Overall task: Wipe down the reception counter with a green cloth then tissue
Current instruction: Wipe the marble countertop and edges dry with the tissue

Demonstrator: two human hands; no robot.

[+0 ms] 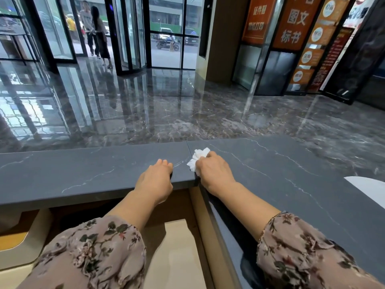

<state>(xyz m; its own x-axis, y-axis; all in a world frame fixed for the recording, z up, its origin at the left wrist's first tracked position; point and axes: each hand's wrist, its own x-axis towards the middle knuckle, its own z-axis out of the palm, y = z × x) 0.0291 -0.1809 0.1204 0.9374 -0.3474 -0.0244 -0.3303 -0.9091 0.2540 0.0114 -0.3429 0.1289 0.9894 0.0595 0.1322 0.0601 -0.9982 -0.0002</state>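
Note:
The dark grey marble reception counter point(83, 174) runs across the view and turns toward me on the right. My right hand point(214, 172) grips a crumpled white tissue point(198, 158) and presses it on the counter near the seam at the corner. My left hand point(155, 180) rests on the counter's near edge just left of the tissue, fingers laid flat on top and thumb under the lip. No green cloth is in view.
A white object point(368, 188) lies on the counter at the far right edge. Below the counter sits a lower beige desk surface point(179, 257). Beyond the counter lies a glossy marble lobby floor point(166, 105), with glass doors and two people point(94, 30) at the back.

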